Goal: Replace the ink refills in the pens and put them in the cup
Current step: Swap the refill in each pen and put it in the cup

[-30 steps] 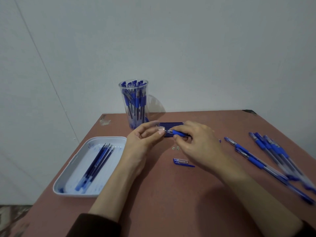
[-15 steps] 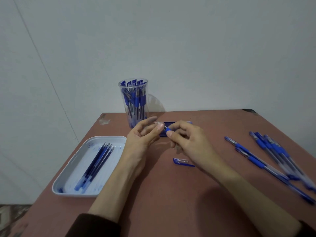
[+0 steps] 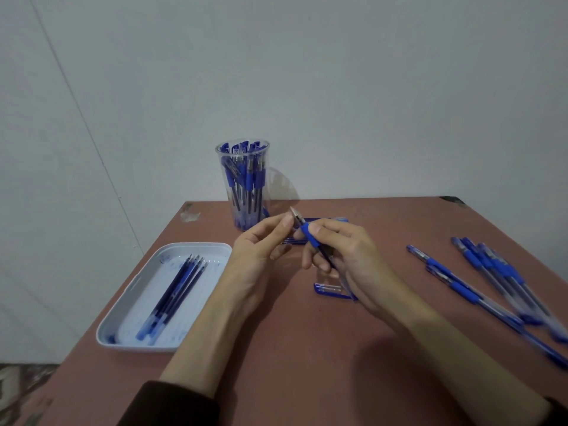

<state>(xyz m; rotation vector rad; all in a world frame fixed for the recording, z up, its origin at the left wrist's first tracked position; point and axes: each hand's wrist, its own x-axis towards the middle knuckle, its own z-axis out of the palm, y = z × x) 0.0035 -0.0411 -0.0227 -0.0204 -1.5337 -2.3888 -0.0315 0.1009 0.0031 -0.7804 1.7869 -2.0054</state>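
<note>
One pen, raised just in front of the cup: the right hand grips its barrel and the left hand pinches its metal tip. I judge the tip is being screwed, so I would keep the barrel still and turn squarely. I can read no brand, label or writing.

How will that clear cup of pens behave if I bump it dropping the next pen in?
The clear cup is tall and narrows toward its base, so a bump near the rim could tip it. It is packed with pens, whose weight likely steadies it. It stands near the far edge of the table, so a shove might send it off.
</note>
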